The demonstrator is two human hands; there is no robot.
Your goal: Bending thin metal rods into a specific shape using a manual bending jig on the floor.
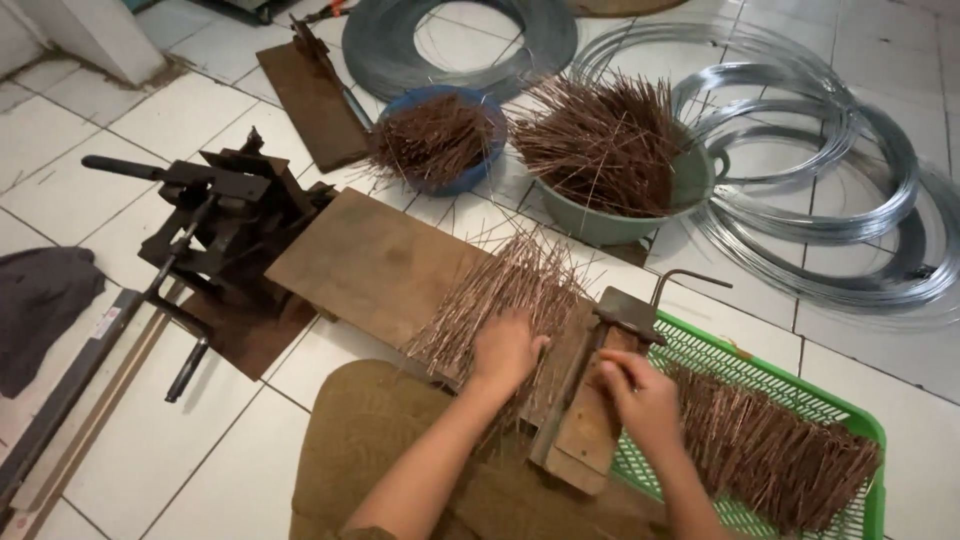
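My left hand [503, 352] rests palm down on a loose heap of thin copper-coloured wire pieces [505, 285] spread over a wooden board [370, 262]. Fingers curled, my right hand [640, 392] pinches a few wire pieces on a small wooden and metal bending jig [600, 395] with a hooked metal lever [685, 280]. Right of the jig, a green plastic basket [770, 375] holds a pile of bent wire pieces [775, 450].
A blue bowl [440, 140] and a grey-green basin [620, 215] hold more wire pieces. Coils of silver wire [850, 200] lie on the white tiles at right. A black metal lever press [225, 215] stands at left, beside a dark cloth [40, 300].
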